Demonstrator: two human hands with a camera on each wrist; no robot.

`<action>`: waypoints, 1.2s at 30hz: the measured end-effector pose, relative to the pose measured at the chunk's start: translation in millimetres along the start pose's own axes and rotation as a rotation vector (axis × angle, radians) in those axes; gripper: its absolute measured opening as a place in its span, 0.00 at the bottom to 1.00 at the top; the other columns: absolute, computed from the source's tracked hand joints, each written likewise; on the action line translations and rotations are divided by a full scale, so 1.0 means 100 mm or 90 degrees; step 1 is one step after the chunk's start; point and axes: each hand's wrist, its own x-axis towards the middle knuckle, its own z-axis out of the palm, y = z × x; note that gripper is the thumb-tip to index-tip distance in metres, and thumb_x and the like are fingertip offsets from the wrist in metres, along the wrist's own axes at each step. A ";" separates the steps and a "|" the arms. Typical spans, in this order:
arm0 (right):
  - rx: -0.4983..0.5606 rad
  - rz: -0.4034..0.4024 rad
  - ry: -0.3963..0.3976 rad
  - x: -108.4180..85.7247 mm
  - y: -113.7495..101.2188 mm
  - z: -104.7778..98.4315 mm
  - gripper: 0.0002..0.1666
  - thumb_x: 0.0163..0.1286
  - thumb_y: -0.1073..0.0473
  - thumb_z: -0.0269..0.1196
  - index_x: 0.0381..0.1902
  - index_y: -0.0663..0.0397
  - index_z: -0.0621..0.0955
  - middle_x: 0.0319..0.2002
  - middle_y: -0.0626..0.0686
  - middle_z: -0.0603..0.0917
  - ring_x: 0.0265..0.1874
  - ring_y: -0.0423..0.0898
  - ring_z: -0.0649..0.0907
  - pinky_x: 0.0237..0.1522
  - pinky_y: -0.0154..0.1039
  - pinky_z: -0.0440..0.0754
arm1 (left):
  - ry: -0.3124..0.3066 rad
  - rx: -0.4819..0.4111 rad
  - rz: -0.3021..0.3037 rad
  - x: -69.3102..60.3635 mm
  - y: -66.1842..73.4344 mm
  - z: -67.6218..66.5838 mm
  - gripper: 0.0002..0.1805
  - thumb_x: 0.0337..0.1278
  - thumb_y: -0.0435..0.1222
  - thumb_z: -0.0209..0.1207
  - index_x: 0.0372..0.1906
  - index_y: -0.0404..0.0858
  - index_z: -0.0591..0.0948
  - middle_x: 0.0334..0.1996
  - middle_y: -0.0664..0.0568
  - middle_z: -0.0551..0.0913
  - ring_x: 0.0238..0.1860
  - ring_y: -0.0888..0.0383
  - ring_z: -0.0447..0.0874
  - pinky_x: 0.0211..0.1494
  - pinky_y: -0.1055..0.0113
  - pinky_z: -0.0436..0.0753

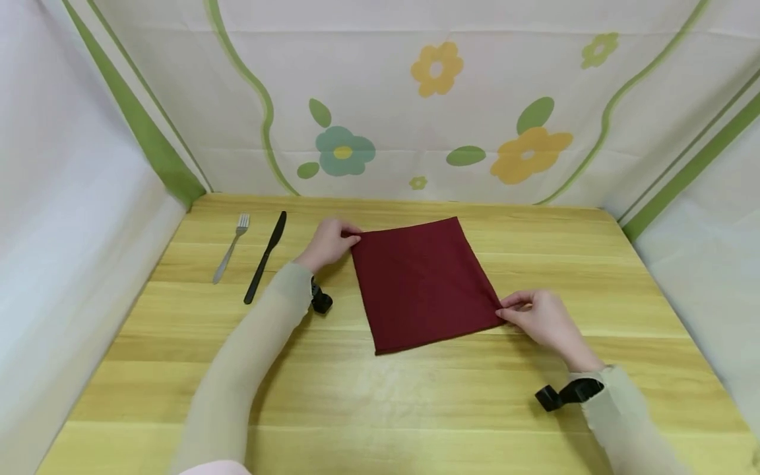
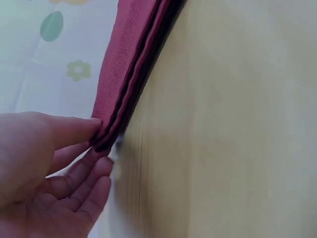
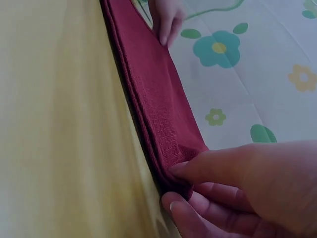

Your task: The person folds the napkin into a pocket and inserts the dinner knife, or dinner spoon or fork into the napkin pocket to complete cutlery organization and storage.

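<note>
A dark red cloth napkin (image 1: 424, 284), folded into a layered square, lies at a slant on the wooden table. At its far left corner my left hand (image 1: 330, 244) pinches the fabric between thumb and fingers. My right hand (image 1: 543, 320) pinches the near right corner. In the left wrist view the stacked layers of the napkin (image 2: 126, 74) show at the edge beside the left hand (image 2: 54, 168). From the right wrist view, thumb and fingers of the right hand (image 3: 247, 188) grip the corner of the napkin (image 3: 153, 94), its layers visible along the side.
Left of the left hand lie a silver fork (image 1: 231, 247) and a black knife (image 1: 265, 257), side by side. The wooden table (image 1: 380, 409) is bordered by white curtains (image 1: 368, 79) printed with flowers at the back and sides. Each wrist wears a black camera mount.
</note>
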 end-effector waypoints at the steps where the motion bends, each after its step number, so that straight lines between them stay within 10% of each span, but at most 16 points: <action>1: -0.004 0.003 0.002 0.04 0.01 -0.03 0.12 0.68 0.59 0.71 0.42 0.64 0.88 0.32 0.53 0.88 0.28 0.45 0.86 0.27 0.36 0.83 | -0.004 0.002 0.006 -0.04 -0.01 -0.01 0.13 0.73 0.33 0.60 0.54 0.34 0.86 0.53 0.43 0.85 0.57 0.46 0.80 0.60 0.53 0.78; 22: -0.144 -0.058 0.093 1.20 -0.08 -0.22 0.10 0.71 0.60 0.66 0.44 0.60 0.89 0.43 0.62 0.87 0.38 0.56 0.82 0.41 0.52 0.76 | -0.092 0.014 0.012 -0.95 0.12 0.03 0.08 0.68 0.36 0.65 0.43 0.35 0.84 0.35 0.52 0.84 0.37 0.57 0.81 0.43 0.61 0.82; 36: 0.047 -0.075 0.047 1.63 -0.28 0.05 0.24 0.74 0.64 0.64 0.66 0.59 0.79 0.64 0.61 0.79 0.56 0.55 0.83 0.41 0.41 0.83 | -0.140 -0.016 0.040 -1.34 0.22 0.07 0.08 0.65 0.37 0.68 0.39 0.36 0.82 0.29 0.56 0.82 0.31 0.60 0.79 0.37 0.64 0.81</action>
